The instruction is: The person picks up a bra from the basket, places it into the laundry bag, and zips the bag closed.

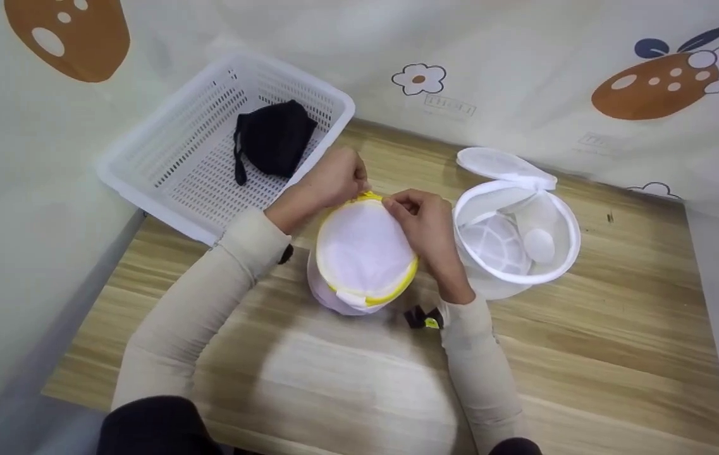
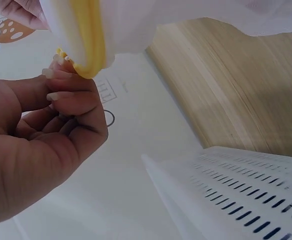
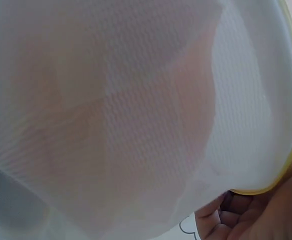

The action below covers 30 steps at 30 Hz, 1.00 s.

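Observation:
A white mesh laundry bag (image 1: 367, 248) with a yellow zipper (image 1: 397, 292) round its top stands between the two hands. At its far edge my left hand (image 1: 341, 174) pinches the yellow zipper's end, which also shows at the fingertips in the left wrist view. My right hand (image 1: 425, 221) grips the bag's rim just to the right, thumb and index finger on the edge. In the right wrist view the mesh (image 3: 136, 125) fills most of the picture and the right hand (image 3: 246, 215) shows below the yellow edging.
A white perforated basket (image 1: 176, 148) at the back left holds a black cloth item (image 1: 277, 138). On the right stands a round white mesh container (image 1: 517, 278), its lid (image 1: 501, 163) flipped up. Wooden tabletop (image 1: 637, 354) lies beneath, with a patterned sheet (image 1: 511, 38) behind.

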{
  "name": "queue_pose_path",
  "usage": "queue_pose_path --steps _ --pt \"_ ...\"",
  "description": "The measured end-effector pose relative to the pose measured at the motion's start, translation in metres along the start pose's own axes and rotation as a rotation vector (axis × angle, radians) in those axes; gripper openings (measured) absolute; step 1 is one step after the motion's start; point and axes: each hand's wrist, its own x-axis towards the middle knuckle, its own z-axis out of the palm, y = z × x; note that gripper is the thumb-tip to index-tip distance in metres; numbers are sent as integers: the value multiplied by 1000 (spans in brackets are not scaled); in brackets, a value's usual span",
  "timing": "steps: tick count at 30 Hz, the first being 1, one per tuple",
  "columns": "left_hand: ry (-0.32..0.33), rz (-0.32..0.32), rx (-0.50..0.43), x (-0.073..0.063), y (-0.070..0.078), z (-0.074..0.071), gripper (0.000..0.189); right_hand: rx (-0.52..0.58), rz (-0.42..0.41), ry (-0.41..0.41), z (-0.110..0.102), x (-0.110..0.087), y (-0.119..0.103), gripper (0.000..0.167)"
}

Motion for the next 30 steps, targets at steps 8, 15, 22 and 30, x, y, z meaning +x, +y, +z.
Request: queue_pose_path --steps 8,15,22,30 --pt "27 -26 17 -1 -7 -3 19 3 55 -24 -5 -2 -3 18" --pt "7 -9 26 -1 -7 -4 16 -30 -30 -50 -4 -1 -1 17" --pt "-39 27 79 0 1 -1 18 15 -81 -51 4 -1 0 18" --pt "-54 11 55 1 1 1 17 13 -9 -32 2 -3 -3 16"
